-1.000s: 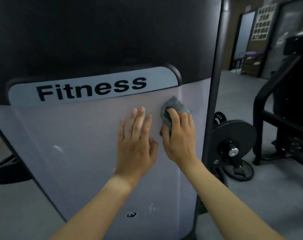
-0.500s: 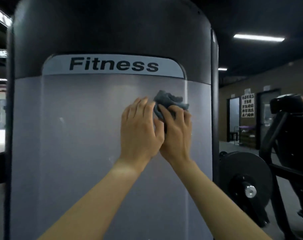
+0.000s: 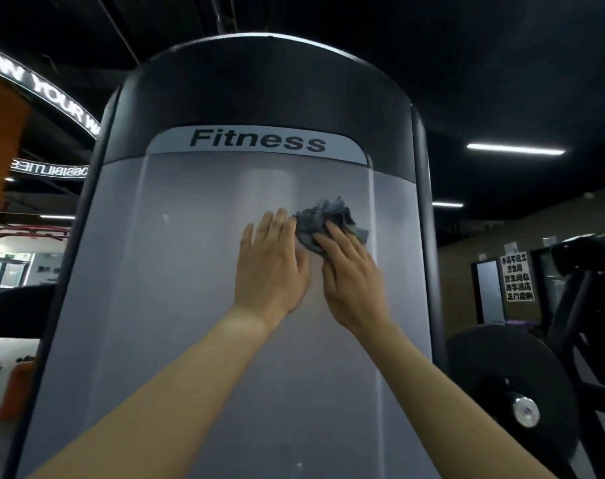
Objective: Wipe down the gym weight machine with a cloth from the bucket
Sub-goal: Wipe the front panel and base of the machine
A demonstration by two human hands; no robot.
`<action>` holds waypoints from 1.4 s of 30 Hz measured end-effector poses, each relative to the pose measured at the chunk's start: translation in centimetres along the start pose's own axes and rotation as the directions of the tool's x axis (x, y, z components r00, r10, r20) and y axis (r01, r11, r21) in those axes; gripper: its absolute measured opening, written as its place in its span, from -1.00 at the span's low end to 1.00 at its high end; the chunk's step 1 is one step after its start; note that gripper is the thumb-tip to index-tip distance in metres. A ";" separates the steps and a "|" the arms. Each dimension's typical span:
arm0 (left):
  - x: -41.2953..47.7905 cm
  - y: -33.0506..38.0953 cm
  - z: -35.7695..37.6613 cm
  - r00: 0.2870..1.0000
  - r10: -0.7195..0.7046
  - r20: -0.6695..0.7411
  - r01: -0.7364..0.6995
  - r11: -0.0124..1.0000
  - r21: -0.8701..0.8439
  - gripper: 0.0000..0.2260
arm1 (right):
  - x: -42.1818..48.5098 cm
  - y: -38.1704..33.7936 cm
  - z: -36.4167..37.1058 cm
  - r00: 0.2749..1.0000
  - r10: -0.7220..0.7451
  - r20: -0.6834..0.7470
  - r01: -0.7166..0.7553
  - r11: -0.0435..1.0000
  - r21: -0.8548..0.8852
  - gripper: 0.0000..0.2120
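The weight machine's tall grey shroud [image 3: 176, 305] fills the head view, with a black top and a "Fitness" label [image 3: 258, 141]. A crumpled grey cloth [image 3: 323, 217] lies bunched against the panel's upper right. My right hand [image 3: 351, 278] presses the cloth to the panel with straight fingers. Just left of it, my left hand [image 3: 271, 262] lies flat on the panel, its fingertips touching the cloth's edge. No bucket is in view.
A black weight plate [image 3: 501, 382] on a bar sticks out at the lower right, with a dark machine frame [image 3: 584, 292] behind it. An orange pillar [image 3: 0, 143] stands at the far left. Ceiling lights and a doorway with signs sit beyond.
The view has tilted upward, showing the machine's black top and the ceiling. Both hands have moved up the panel with the cloth, and they now lie side by side instead of overlapping.
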State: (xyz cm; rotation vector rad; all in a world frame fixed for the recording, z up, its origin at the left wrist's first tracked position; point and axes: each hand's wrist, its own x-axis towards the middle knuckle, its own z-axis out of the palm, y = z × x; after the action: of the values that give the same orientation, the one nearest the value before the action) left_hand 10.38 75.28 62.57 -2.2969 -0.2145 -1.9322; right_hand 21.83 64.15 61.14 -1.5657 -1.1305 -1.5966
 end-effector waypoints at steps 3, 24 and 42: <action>-0.1 0.5 0.4 0.999 -0.012 0.038 0.011 1.000 0.024 -0.54 | 1.5 3.3 -1.6 0.941 0.332 -0.068 -0.323 0.939 0.114 -0.59; 2.7 3.2 0.6 0.999 -0.039 0.033 0.026 0.941 0.336 -0.66 | 3.5 7.6 -3.2 0.867 0.497 0.046 -0.495 0.846 0.198 -0.53; 3.2 0.8 0.9 0.983 0.057 -0.173 -0.016 0.973 0.229 -0.77 | 2.4 -1.9 1.3 0.986 0.168 -0.026 -0.159 0.968 0.196 -0.53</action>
State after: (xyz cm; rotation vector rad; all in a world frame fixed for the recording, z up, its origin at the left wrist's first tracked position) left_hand 11.94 74.70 65.60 -1.9594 -0.3508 -1.9677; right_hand 20.49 66.44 63.09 -1.4513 -1.0696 -1.3635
